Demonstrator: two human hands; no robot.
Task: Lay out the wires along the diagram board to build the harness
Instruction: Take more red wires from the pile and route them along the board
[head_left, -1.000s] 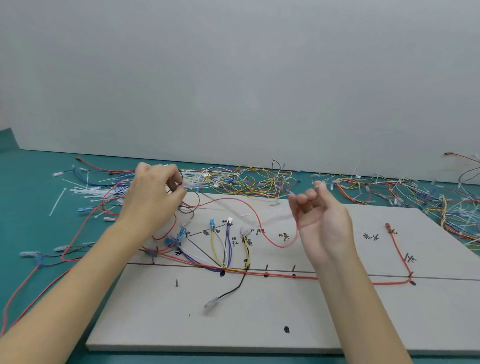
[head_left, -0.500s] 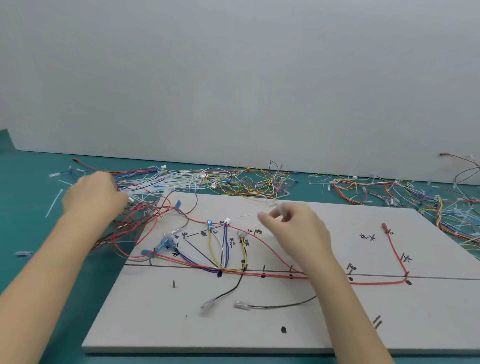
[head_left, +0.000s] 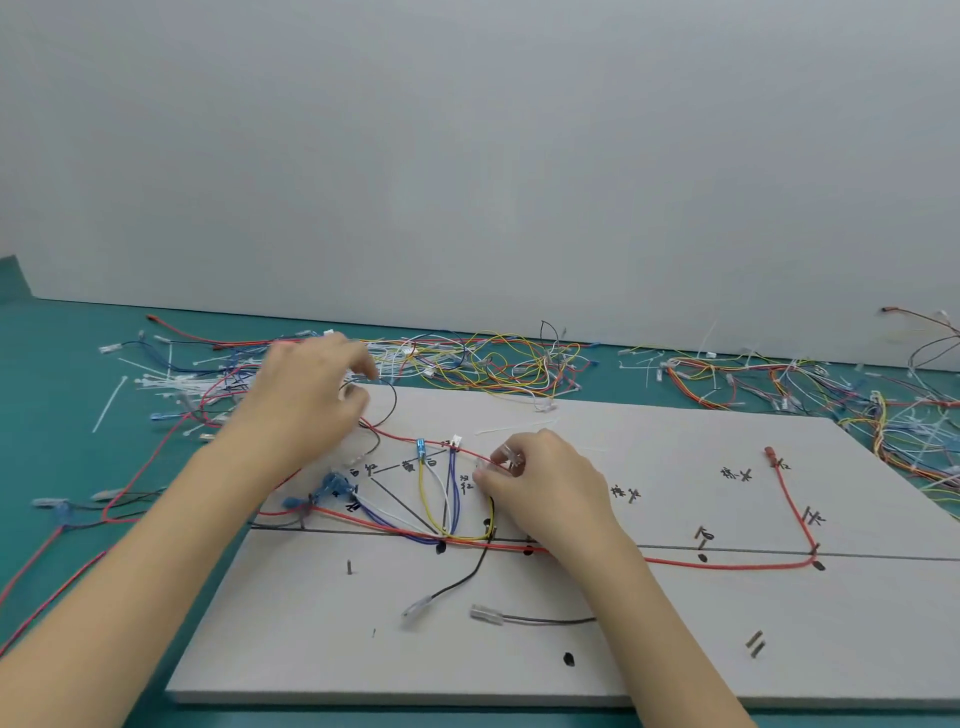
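Red wire (head_left: 727, 564) runs along diagram board (head_left: 675, 649) line, bending up.

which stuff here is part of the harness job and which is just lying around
In the job: diagram board; red wire; clear connector pinched by right hand; left hand.
Lying about: yellow wire tangle; white cable ties.

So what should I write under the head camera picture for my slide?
Two hands lay a red wire on the diagram board: right hand pinching a clear connector, left hand near the wire pile.
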